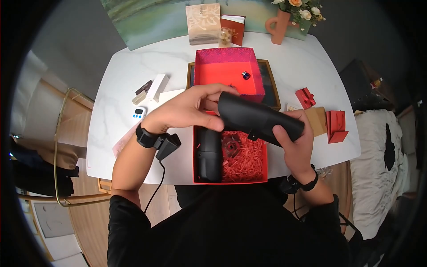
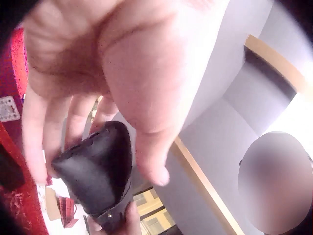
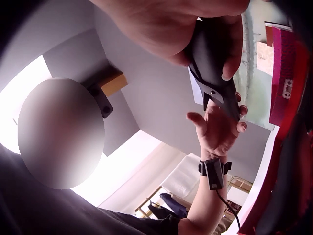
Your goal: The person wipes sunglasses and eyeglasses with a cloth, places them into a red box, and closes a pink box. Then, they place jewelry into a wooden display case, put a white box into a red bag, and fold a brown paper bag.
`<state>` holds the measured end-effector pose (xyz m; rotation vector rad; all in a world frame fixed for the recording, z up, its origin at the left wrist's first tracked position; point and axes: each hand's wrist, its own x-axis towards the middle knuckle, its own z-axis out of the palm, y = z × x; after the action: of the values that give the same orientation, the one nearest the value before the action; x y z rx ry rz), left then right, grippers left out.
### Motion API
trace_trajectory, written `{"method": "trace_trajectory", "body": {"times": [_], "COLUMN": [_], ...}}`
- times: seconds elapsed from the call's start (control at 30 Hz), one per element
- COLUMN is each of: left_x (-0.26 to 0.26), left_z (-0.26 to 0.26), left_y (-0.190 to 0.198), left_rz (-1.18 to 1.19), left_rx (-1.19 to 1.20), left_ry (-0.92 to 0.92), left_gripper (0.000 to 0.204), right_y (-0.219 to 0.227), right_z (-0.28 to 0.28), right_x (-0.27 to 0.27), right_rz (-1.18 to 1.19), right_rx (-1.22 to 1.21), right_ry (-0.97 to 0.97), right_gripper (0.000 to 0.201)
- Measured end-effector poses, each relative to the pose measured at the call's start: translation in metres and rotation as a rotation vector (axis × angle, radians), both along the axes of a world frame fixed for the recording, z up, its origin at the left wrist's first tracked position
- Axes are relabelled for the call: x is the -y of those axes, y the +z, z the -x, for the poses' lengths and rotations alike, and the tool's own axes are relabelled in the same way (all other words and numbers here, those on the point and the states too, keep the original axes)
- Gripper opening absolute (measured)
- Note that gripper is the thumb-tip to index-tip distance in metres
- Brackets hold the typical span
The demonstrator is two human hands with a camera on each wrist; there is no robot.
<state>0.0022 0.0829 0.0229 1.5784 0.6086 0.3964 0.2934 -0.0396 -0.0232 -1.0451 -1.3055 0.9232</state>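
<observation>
My right hand [image 1: 297, 144] [image 3: 166, 27] grips the right end of a black leather-like case [image 1: 260, 118] [image 2: 98, 166] [image 3: 212, 54], held tilted above the red box [image 1: 231, 183]. A small metal stud shows on its flap in both wrist views. The left hand [image 1: 189, 107] [image 2: 127, 73] [image 3: 216, 132] is at the case's other end, fingers extended beside it and thumb apart. Inside the box, another black case [image 1: 209, 155] lies along the left side. Red shredded paper [image 1: 249, 164] fills the right side, with a clear round item [image 1: 231, 146] on it.
Behind stands an open red box [image 1: 222, 73] holding a small dark item [image 1: 246, 75], on a dark framed tray [image 1: 270, 84]. White boxes [image 1: 157, 86] and a timer [image 1: 139, 112] lie left. Small red boxes [image 1: 305, 98] [image 1: 336, 127] are right; a vase [image 1: 279, 29] stands behind.
</observation>
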Motion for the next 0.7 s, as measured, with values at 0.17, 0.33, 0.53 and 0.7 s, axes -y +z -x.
{"method": "trace_trajectory", "body": {"times": [0.17,0.33,0.53,0.7], "left_x": [-0.001,-0.008,-0.013,0.005], "left_z": [-0.018,-0.022,-0.025,-0.034], "left_y": [-0.022,-0.03,-0.022,-0.016], "left_rz": [0.005,0.044,-0.125,-0.195], "left_rx": [0.02,-0.012,-0.109,-0.315], "left_ry": [0.005,0.044,-0.095,-0.232], "left_gripper": [0.049,0.038,0.033,0.027], "right_y": [-0.011,-0.01,-0.016,0.011], "right_z": [-0.007,-0.031,-0.038,-0.047], "right_x": [0.007,0.012,0.014,-0.012], "right_rz": [0.019,0.3,0.336,0.141], "right_rx": [0.056,0.065,0.148,0.353], "right_ry": [-0.024,0.23,0.286,0.225], "right_gripper": [0.034,0.029,0.037,0.045]}}
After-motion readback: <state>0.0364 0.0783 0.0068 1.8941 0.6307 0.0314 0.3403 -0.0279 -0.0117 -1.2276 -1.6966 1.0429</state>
